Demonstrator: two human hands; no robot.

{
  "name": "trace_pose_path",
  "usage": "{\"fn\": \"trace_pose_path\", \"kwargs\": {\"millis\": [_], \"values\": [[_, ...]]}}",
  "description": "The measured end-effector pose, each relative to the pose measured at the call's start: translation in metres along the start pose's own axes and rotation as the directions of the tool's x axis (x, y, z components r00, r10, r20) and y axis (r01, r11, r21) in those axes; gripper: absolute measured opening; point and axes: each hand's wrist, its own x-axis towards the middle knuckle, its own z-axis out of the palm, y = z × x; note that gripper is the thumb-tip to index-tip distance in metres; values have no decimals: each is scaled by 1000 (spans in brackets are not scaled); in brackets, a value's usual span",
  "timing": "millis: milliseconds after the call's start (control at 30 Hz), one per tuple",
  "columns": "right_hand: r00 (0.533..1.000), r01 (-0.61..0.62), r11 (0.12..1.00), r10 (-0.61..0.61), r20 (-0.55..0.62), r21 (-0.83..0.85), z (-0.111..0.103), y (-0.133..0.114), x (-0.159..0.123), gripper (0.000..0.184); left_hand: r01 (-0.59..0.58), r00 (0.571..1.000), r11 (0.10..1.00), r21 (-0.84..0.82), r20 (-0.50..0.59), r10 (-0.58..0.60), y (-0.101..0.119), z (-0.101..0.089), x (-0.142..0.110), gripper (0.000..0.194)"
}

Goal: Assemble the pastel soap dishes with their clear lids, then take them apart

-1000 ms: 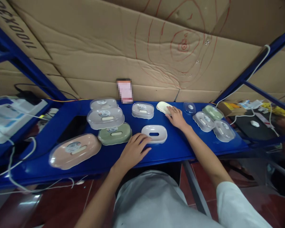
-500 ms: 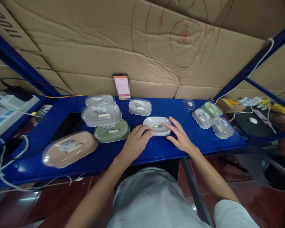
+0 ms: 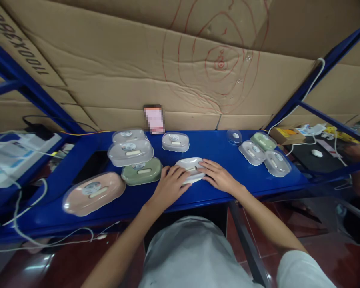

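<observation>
A white oval plastic dish (image 3: 190, 162) rests on the blue table in front of me, with a small slot-like piece in its middle. My left hand (image 3: 174, 181) covers its left end, fingers curled over the rim and thumb along the near edge. From the right, my right hand (image 3: 218, 176) has its fingertips over the other end. Just left of the left hand is a green oval box (image 3: 142, 172) under a clear lid. Beyond the dish sits a grey lidded box (image 3: 175, 142). The undersides of my fingers are hidden.
A pink lidded box (image 3: 94, 194) and stacked grey boxes (image 3: 130, 152) stand left. More grey boxes (image 3: 277, 163), a green box (image 3: 263, 141) and a clear round-edged piece (image 3: 234, 137) are right. A phone (image 3: 154, 119) leans against the cardboard (image 3: 108, 80). White cables (image 3: 42, 192) hang left.
My view has shifted slightly. The white dish sits closer to me and a little left. My right hand has moved in, its spread fingers now closer together, and my left fingers reach farther over the dish.
</observation>
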Motion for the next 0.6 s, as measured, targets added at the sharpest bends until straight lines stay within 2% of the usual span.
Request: {"fn": "trace_pose_path", "kwargs": {"millis": [100, 167, 200, 267, 300, 367, 433, 467, 533, 600], "values": [[998, 45, 999, -45, 43, 3, 0, -10, 3, 42, 12, 1000, 999, -33, -12, -12, -2, -1, -17, 17], [996, 22, 1000, -21, 86, -15, -7, -6, 9, 42, 20, 1000, 998, -66, -12, -21, -3, -1, -24, 16], [995, -18, 999, 21, 94, -35, -13, 3, 14, 41, 28, 1000, 996, -80, -10, -29, -3, -1, -26, 16], [983, -174, 979, 180, 47, -104, -28, 32, 27, 44, 50, 999, 993, -106, -5, -50, -3, -1, -27, 17], [958, -284, 948, 286, -3, -144, -35, 50, 35, 48, 61, 998, 991, -123, -3, -61, -3, -1, -27, 17], [857, -514, 830, 504, -106, -216, -43, 87, 50, 58, 86, 996, 983, -160, -12, -89, -2, -1, -26, 16], [750, -659, 707, 646, -142, -257, -41, 112, 62, 67, 117, 991, 973, -198, -38, -127, -1, -2, -27, 16], [712, -695, 665, 688, -137, -272, -36, 117, 65, 70, 133, 988, 965, -224, -49, -148, -1, -2, -28, 16], [682, -717, 631, 724, -109, -296, -22, 113, 67, 70, 163, 981, 940, -298, -51, -186, -1, -3, -31, 15], [697, -698, 645, 712, -86, -311, -10, 97, 60, 68, 190, 977, 901, -389, -19, -214, -3, -5, -34, 12]]}}
